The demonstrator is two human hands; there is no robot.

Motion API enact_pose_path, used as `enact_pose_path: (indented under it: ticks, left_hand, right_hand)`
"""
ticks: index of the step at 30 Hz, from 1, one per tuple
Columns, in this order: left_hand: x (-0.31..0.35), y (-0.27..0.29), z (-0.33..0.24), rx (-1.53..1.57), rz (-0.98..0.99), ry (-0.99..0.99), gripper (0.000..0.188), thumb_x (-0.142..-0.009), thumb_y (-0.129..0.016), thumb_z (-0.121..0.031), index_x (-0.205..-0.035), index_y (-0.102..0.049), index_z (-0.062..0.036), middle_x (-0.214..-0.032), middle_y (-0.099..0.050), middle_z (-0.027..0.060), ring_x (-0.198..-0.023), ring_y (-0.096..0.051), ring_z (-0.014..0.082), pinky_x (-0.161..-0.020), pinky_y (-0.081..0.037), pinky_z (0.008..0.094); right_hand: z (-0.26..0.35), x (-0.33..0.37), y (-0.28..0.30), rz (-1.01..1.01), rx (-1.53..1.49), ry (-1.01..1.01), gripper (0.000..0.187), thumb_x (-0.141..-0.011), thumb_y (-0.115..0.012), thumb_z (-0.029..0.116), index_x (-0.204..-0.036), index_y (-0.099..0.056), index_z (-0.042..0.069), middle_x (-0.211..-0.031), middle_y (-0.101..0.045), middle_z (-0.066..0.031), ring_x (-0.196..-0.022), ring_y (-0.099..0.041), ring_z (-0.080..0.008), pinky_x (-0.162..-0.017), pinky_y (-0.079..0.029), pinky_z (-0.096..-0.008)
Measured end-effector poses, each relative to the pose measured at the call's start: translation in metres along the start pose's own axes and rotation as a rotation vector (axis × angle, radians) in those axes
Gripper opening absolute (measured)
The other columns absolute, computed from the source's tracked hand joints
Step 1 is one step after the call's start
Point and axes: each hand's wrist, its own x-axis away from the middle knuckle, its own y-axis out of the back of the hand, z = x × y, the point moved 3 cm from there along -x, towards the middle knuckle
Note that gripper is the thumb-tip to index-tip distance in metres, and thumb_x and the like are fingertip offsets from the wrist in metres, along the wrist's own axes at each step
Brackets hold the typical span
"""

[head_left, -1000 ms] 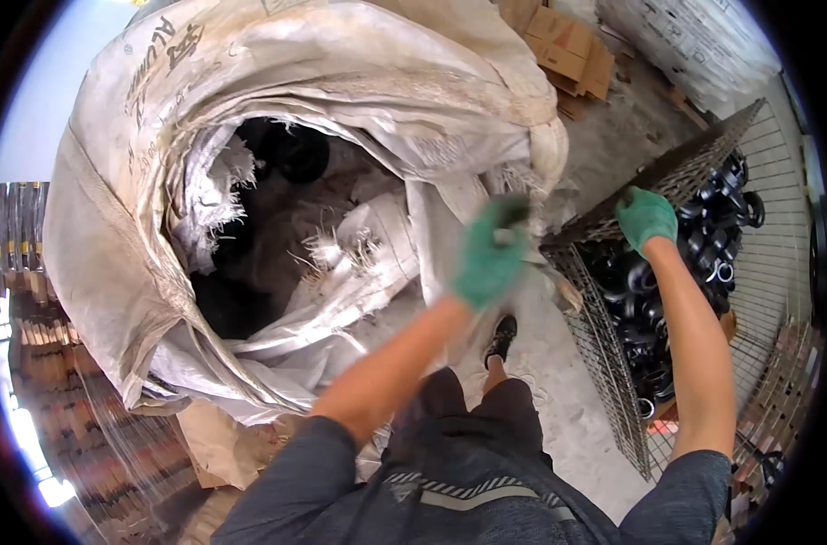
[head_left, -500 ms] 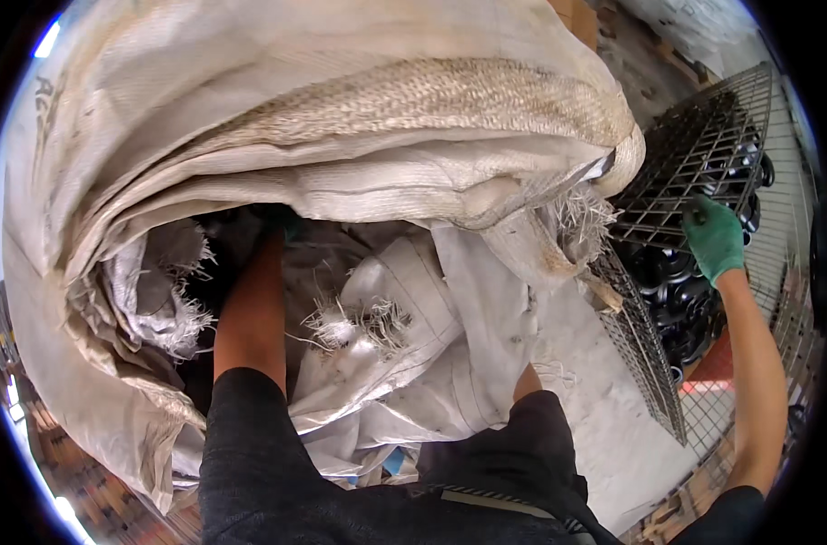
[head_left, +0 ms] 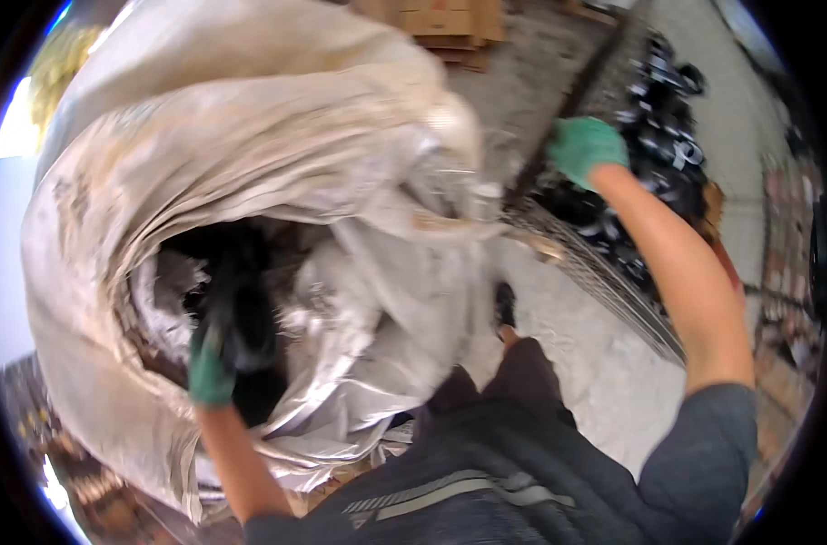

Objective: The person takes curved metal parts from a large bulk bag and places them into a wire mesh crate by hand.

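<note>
The left hand [head_left: 212, 374] clamps a blurred black part [head_left: 241, 304] inside the big woven sack [head_left: 250, 136]; it looks rigid, fairly light. The right hand [head_left: 584, 147], well apart, grips the wire cage [head_left: 604, 282] rim.

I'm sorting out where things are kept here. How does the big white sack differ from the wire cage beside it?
The sack is soft, crumpled woven cloth, dirty white, with a drooping mouth; the wire cage is stiff metal mesh with straight sides. The left hand reaches into the sack, holding something black and blurred; the right hand rests on the cage's top edge. Both hold black parts.
</note>
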Motion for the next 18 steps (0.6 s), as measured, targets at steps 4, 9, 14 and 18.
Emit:
enact_pose_path:
  ticks: [4,9,14,18]
  left_hand:
    - [0.096,-0.107,-0.076,-0.357,0.329,0.092,0.096,-0.048,-0.096,-0.042,-0.121,-0.057,0.0073,-0.105,-0.067,0.0113,-0.094,-0.064,0.0172,-0.081,-0.053,0.0317]
    - [0.095,-0.300,-0.034,-0.414,0.984,0.392,0.086,-0.067,-0.088,-0.040,-0.131,-0.052,0.0058,-0.116,-0.064,0.0140,-0.094,-0.065,0.0201,-0.081,-0.054,0.0330]
    - [0.085,-0.503,0.057,-1.129,1.145,-0.359,0.068,-0.078,-0.070,-0.055,-0.122,-0.059,-0.0049,-0.098,-0.069,0.0191,-0.095,-0.067,0.0268,-0.088,-0.050,0.0450]
    - [0.059,-0.572,0.076,-0.407,1.019,-0.367,0.047,-0.088,-0.065,-0.042,-0.117,-0.060,-0.0055,-0.109,-0.065,0.0163,-0.102,-0.062,0.0250,-0.089,-0.050,0.0412]
  right_hand:
    - [0.003,0.005,0.011,0.028,-0.033,0.000,0.031,-0.081,-0.055,0.026,-0.099,-0.074,0.010,-0.103,-0.071,-0.0163,-0.097,-0.068,-0.0342,-0.083,-0.054,-0.0444]
    - [-0.009,0.019,0.021,0.068,-0.075,-0.022,0.031,-0.083,-0.053,0.024,-0.099,-0.075,0.011,-0.104,-0.072,-0.0148,-0.098,-0.069,-0.0317,-0.080,-0.055,-0.0416]
    - [-0.007,0.007,0.002,0.018,-0.119,-0.006,0.030,-0.083,-0.053,0.022,-0.100,-0.076,0.013,-0.104,-0.072,-0.0130,-0.099,-0.069,-0.0309,-0.079,-0.054,-0.0413]
    - [0.026,0.003,0.006,0.059,-0.147,0.090,0.031,-0.083,-0.054,0.024,-0.101,-0.076,0.013,-0.106,-0.072,-0.0138,-0.100,-0.069,-0.0310,-0.080,-0.055,-0.0422]
